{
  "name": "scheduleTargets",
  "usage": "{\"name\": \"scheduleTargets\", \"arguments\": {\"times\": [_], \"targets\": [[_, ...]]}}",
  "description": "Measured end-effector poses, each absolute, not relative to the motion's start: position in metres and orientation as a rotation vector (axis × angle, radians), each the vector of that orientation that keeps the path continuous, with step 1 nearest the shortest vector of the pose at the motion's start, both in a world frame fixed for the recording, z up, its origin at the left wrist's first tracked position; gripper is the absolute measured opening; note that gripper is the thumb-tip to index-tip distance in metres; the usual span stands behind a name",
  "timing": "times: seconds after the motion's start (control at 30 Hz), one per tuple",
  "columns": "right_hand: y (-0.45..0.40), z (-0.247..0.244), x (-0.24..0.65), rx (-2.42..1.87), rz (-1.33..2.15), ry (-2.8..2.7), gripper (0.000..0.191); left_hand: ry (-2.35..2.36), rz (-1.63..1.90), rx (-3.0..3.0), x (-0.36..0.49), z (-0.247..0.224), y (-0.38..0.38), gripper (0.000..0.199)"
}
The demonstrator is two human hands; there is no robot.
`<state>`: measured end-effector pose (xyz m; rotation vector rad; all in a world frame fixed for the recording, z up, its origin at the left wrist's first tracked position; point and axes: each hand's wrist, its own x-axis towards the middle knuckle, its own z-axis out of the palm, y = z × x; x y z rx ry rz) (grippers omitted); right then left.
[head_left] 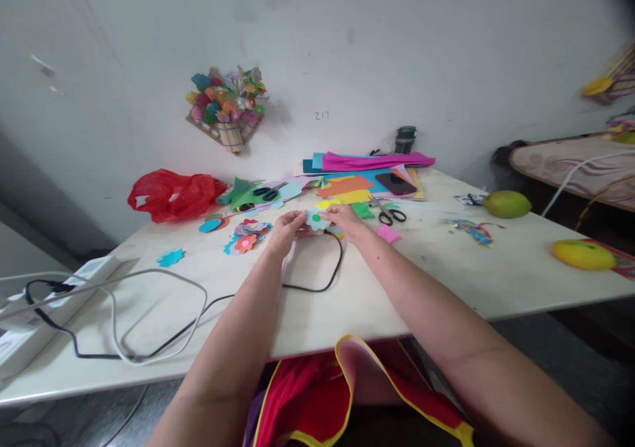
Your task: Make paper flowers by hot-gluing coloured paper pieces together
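Note:
A light blue paper flower (316,218) with a green round centre is held up over the middle of the table. My left hand (289,227) pinches its left edge, and my right hand (344,219) pinches its right edge. A pile of colourful paper flowers (247,241) lies left of my left hand, and a single blue paper flower (170,257) sits farther left. Blue and orange paper discs (211,225) rest behind that pile. Beyond my right hand are black-handled scissors (389,214) and a pink paper piece (388,234). A black cable (337,268) runs up under the held flower.
Coloured sheets (347,186), a phone (395,183) and a second pair of scissors (268,192) lie at the back. A red plastic bag (173,196) stands back left. A power strip (64,308) with looping cables occupies the front left. Two mango-like fruits (507,204) are at right.

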<state>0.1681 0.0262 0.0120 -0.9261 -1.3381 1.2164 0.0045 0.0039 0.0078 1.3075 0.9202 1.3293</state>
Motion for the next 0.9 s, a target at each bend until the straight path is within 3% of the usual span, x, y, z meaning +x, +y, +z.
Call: {"name": "scheduleTargets", "arguments": {"times": [0.2, 0.9], "targets": [[0.0253, 0.0133, 0.1686, -0.935, 1.218, -1.317, 0.025, 0.978, 1.500, 1.213, 0.0001, 0.0030, 0.0116, 0.040], [0.0298, 0.0073, 0.1683, -1.009, 1.125, -1.312, 0.018, 1.005, 1.320, 1.375, 0.0020, 0.0035, 0.0113, 0.041]]}}
